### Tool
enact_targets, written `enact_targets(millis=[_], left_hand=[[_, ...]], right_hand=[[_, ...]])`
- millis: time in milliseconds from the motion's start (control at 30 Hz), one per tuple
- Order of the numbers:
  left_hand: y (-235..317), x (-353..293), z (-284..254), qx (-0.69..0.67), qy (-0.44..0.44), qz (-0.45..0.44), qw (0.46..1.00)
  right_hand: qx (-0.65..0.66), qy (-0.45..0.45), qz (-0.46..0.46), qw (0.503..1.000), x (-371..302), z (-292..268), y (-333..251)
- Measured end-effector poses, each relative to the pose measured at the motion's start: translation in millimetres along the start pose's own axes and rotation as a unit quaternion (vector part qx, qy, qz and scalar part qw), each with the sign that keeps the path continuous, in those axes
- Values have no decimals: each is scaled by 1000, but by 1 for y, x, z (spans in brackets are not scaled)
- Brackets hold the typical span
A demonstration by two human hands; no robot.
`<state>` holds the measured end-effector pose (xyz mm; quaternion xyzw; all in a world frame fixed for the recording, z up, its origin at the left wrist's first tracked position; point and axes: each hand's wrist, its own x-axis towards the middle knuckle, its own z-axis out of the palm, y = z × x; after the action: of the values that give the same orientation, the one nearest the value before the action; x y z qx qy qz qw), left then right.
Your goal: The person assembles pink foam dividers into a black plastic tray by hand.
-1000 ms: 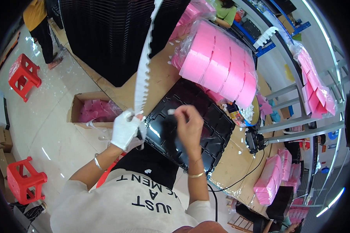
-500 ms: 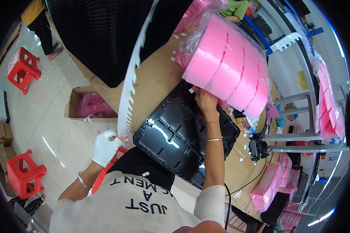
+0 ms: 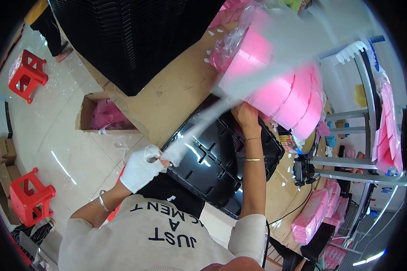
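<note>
My left hand (image 3: 142, 169), in a white glove with bare fingertips, pinches the end of a long white strip (image 3: 196, 128). The strip is smeared by motion and slants up to the right, across a black plastic panel (image 3: 208, 158) and a pink bundle. The glossy panel, with raised ribs and a notched rim, lies on the cardboard-covered table at my front. My bare right hand (image 3: 246, 115) is at the panel's far side, just below the pink bundle (image 3: 269, 86). Its fingers are mostly hidden, so their grip does not show.
A stack of black ribbed panels (image 3: 131, 40) stands at the far left of the table (image 3: 167, 106). An open carton (image 3: 87, 115) with pink scraps is beside it. Red stools (image 3: 31, 196) are on the floor at left. Metal shelving (image 3: 343, 162) and pink packs (image 3: 309, 219) are at right.
The white strip has swung from upright at the left over to the right across the panel. My left hand has moved right and slightly nearer the panel. My right hand has shifted slightly.
</note>
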<state>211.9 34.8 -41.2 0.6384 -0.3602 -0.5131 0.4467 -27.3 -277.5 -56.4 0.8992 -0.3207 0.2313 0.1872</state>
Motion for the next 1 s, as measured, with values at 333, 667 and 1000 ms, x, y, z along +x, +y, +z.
enact_targets(millis=[333, 667, 1000], left_hand=[[4, 4, 8, -21, -14, -49, 998], [27, -10, 3, -151, 4, -43, 988], [36, -51, -1, -226, -56, 31, 972]], right_hand=[[215, -108, 150, 959, -1, -24, -29], [511, -150, 284, 797, -36, -169, -183], [508, -26, 278, 815, -57, -199, -239]])
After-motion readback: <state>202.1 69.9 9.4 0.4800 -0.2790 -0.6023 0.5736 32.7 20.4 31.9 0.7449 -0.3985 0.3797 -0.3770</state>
